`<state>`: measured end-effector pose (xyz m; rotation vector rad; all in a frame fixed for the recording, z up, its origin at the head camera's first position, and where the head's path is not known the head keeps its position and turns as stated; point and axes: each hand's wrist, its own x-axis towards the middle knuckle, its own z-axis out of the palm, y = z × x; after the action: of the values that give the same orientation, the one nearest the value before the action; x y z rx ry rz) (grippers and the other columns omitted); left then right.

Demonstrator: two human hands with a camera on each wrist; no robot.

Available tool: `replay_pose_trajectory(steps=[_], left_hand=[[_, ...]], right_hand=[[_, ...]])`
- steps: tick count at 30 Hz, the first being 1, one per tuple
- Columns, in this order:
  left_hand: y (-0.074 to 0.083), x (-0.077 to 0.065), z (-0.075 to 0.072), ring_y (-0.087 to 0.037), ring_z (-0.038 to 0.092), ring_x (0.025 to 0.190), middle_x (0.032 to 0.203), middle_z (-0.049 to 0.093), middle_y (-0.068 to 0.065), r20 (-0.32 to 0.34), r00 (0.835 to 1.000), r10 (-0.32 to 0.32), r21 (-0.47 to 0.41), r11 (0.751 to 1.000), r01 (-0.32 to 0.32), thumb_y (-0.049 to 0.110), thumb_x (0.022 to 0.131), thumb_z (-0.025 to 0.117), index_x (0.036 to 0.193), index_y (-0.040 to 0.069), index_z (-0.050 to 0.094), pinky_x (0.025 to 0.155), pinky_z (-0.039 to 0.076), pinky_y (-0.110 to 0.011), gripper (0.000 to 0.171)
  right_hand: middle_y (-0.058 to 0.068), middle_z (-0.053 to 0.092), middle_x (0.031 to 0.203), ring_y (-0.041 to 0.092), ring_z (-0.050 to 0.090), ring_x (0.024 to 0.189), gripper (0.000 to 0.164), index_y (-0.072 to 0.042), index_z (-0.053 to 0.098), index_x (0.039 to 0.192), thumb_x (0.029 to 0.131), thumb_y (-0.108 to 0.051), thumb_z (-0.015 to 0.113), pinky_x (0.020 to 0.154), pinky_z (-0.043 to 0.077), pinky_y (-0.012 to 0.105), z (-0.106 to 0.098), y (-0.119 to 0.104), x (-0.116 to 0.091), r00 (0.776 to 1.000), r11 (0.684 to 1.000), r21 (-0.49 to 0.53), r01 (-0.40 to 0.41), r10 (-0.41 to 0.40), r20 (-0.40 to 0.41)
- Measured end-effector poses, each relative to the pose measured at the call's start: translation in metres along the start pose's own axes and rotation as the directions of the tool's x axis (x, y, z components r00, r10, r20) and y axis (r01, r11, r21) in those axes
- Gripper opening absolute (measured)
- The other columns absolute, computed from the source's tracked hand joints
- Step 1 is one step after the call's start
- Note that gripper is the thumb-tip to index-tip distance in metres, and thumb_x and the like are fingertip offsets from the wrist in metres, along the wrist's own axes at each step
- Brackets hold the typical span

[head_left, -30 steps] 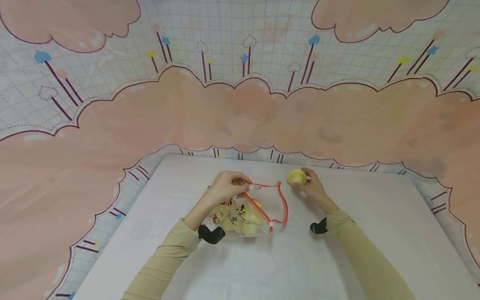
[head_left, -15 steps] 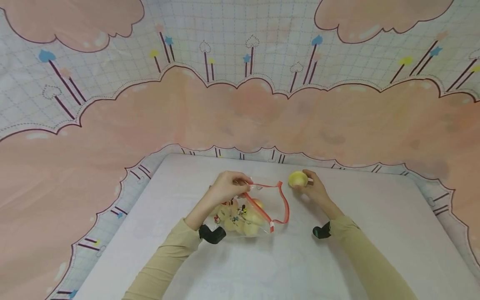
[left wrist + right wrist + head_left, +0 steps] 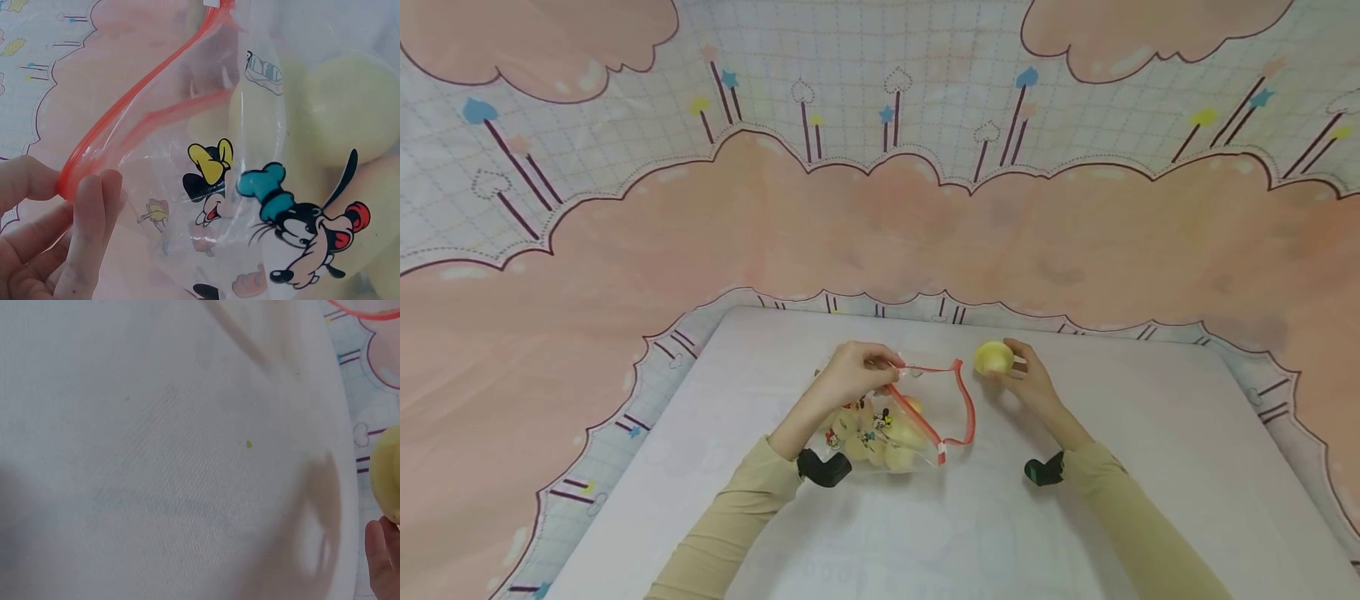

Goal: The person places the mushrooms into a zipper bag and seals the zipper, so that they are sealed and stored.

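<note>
My left hand (image 3: 856,371) pinches the red-edged rim of a clear zip bag (image 3: 181,125) printed with cartoon figures. In the left wrist view, thumb and fingers close on the red zip strip. The bag's mouth gapes toward the right. Several pale yellow rounded things (image 3: 350,109) lie inside, blurred by the plastic. Right of the mouth, my right hand (image 3: 1030,379) holds a similar round yellow thing (image 3: 993,358), its exact kind unclear. At the right wrist view's edge, that yellow thing (image 3: 386,475) and a few fingertips (image 3: 377,550) show; the rest is cut off.
A white table (image 3: 880,533) lies under both hands. Behind it hangs a backdrop cloth (image 3: 865,225) with pink cloud shapes. A dark wrist mount (image 3: 823,468) sits on the left wrist, another dark mount (image 3: 1043,469) on the right.
The round yellow thing has turned in my right hand, so its hollow-looking face no longer shows. The right wrist has swung slightly nearer me. My left hand and the bag stay put.
</note>
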<state>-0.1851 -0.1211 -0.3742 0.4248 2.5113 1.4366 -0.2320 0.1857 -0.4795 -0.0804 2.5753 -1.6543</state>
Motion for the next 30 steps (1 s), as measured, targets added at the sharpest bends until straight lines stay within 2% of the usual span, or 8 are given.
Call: replay_pose_trajectory(steps=[6, 16, 20, 23, 26, 30], left_hand=[[0.001, 0.001, 0.000, -0.011, 0.067, 0.067, 0.088, 0.071, -0.015, 0.003, 1.000, -0.003, 0.006, 1.000, 0.003, 0.013, 0.088, 0.064, 0.109, 0.000, 0.069, 0.070, 0.059, -0.037, 0.025], [-0.001, 0.003, 0.001, -0.016, 0.068, 0.068, 0.090, 0.071, -0.018, 0.009, 1.000, 0.002, 0.012, 1.000, -0.002, 0.012, 0.088, 0.064, 0.107, 0.003, 0.070, 0.072, 0.058, -0.043, 0.022], [-0.001, 0.003, 0.002, -0.020, 0.069, 0.070, 0.088, 0.071, -0.015, 0.004, 1.000, -0.001, 0.014, 1.000, 0.001, 0.013, 0.088, 0.065, 0.105, 0.006, 0.071, 0.073, 0.058, -0.044, 0.019], [-0.002, 0.002, 0.002, -0.018, 0.069, 0.069, 0.087, 0.071, -0.012, 0.003, 1.000, -0.002, 0.018, 1.000, 0.002, 0.013, 0.088, 0.065, 0.106, 0.004, 0.070, 0.073, 0.058, -0.043, 0.020], [-0.001, 0.002, 0.002, -0.017, 0.069, 0.069, 0.086, 0.071, -0.011, 0.008, 1.000, 0.002, 0.023, 1.000, -0.002, 0.014, 0.088, 0.065, 0.108, 0.002, 0.070, 0.070, 0.058, -0.037, 0.024], [-0.001, 0.002, 0.003, -0.029, 0.071, 0.075, 0.087, 0.071, -0.013, 0.017, 1.000, 0.003, 0.020, 1.000, -0.003, 0.014, 0.088, 0.064, 0.109, 0.001, 0.069, 0.069, 0.058, -0.035, 0.025]], right_hand=[[0.016, 0.031, 0.153, 0.038, 0.044, 0.129, 0.074, -0.009, 0.027, 0.149, 0.089, -0.022, 0.069, 0.095, 0.047, 0.036, -0.003, -0.007, -0.010, 1.000, 0.999, 0.024, 0.021, -0.021, -0.017], [0.016, 0.033, 0.151, 0.034, 0.044, 0.126, 0.073, -0.007, 0.029, 0.148, 0.088, -0.016, 0.069, 0.082, 0.044, 0.008, -0.009, -0.010, -0.026, 0.996, 0.992, 0.086, 0.090, -0.087, -0.036], [0.015, 0.033, 0.151, 0.033, 0.044, 0.126, 0.073, -0.008, 0.029, 0.148, 0.088, -0.016, 0.070, 0.082, 0.044, 0.006, -0.012, -0.011, -0.034, 0.995, 0.991, 0.091, 0.094, -0.091, -0.034], [0.015, 0.034, 0.150, 0.033, 0.044, 0.127, 0.074, -0.010, 0.029, 0.149, 0.088, -0.018, 0.070, 0.082, 0.044, 0.006, -0.014, -0.015, -0.041, 0.996, 0.993, 0.074, 0.091, -0.089, -0.030], [0.014, 0.035, 0.150, 0.032, 0.045, 0.126, 0.074, -0.012, 0.029, 0.149, 0.088, -0.020, 0.070, 0.083, 0.045, 0.007, -0.017, -0.020, -0.048, 0.995, 0.994, 0.057, 0.093, -0.092, -0.031], [0.014, 0.035, 0.150, 0.032, 0.043, 0.127, 0.074, -0.011, 0.029, 0.149, 0.088, -0.019, 0.070, 0.085, 0.044, 0.008, -0.019, -0.025, -0.057, 0.993, 0.992, 0.052, 0.116, -0.114, -0.040]])
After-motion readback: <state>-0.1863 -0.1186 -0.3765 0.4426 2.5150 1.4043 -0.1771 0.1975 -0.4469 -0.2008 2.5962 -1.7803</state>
